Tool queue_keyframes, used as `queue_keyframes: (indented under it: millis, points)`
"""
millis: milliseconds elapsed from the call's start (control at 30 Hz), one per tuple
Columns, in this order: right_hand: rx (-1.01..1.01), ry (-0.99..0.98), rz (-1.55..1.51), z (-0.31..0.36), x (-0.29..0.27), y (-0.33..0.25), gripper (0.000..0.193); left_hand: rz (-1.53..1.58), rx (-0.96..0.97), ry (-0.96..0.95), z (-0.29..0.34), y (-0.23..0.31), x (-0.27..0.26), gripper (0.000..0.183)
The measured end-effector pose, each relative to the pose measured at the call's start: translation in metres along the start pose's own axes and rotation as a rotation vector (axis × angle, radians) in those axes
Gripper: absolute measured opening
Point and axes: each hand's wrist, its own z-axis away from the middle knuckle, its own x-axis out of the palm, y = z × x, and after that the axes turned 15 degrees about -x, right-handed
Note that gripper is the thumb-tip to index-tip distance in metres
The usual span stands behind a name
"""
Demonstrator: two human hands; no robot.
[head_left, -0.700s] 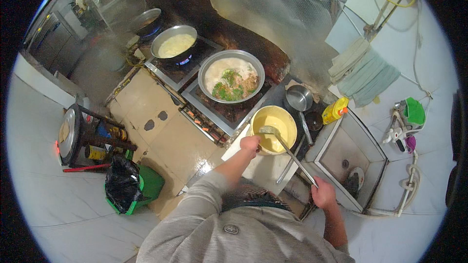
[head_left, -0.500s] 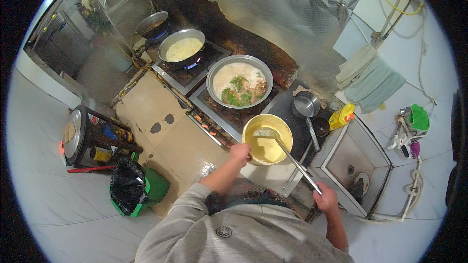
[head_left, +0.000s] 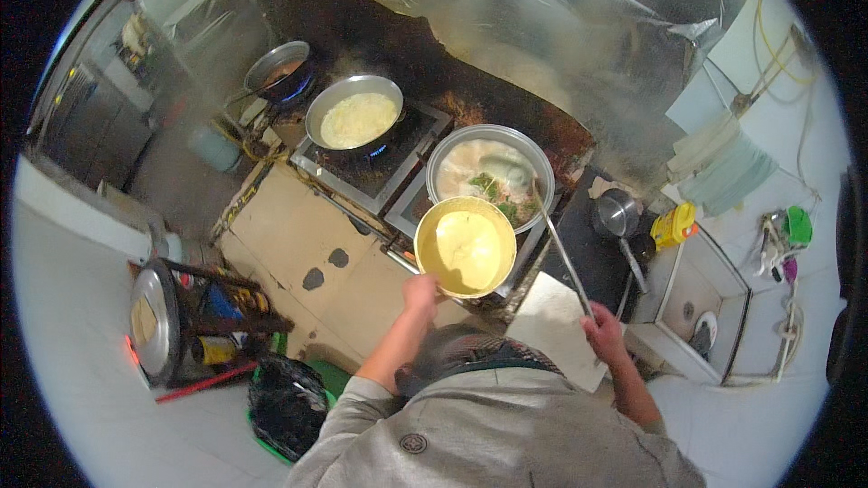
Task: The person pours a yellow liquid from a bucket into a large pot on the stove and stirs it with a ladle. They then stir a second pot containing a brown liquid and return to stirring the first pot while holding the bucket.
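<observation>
My left hand (head_left: 421,293) is closed on the near left edge of a yellow bucket (head_left: 465,282), which tilts towards me and holds a pale yellow, creamy liquid. Just beyond it sits a wide metal pot (head_left: 440,152) with whitish broth and chopped green herbs; the bucket hides the pot's near edge. My right hand (head_left: 604,333) grips the long handle of a metal ladle (head_left: 568,258). The ladle's head reaches into the right side of the pot, where the broth partly hides it.
A second pan (head_left: 312,122) of pale yellow food stands over a lit burner, with a smaller wok (head_left: 250,74) behind. Rightward are a saucepan (head_left: 617,211), a yellow bottle (head_left: 674,226) and a sink (head_left: 660,312). A lined bin (head_left: 287,407) stands on the left.
My left hand has lifted the bucket forward and left to the pot. The ladle has gone from the bucket into the pot with my right hand. The view has shifted.
</observation>
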Motion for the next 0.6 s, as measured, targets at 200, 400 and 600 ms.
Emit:
queue_keyframes:
  millis: [200, 400, 600]
  points:
    - [-0.380, 0.203, 0.625, -0.135, 0.060, -0.049, 0.037, 0.030, 0.064, -0.018, -0.020, 0.068, -0.086, 0.018]
    - [-0.061, 0.153, 0.996, -0.228, 0.089, -0.042, 0.019, 0.137, 0.008, 0.144, -0.003, 0.082, -0.157, 0.024]
    - [-0.062, -0.160, 1.150, -0.256, 0.140, 0.001, 0.022, 0.246, -0.045, 0.174, 0.024, 0.074, -0.197, 0.025]
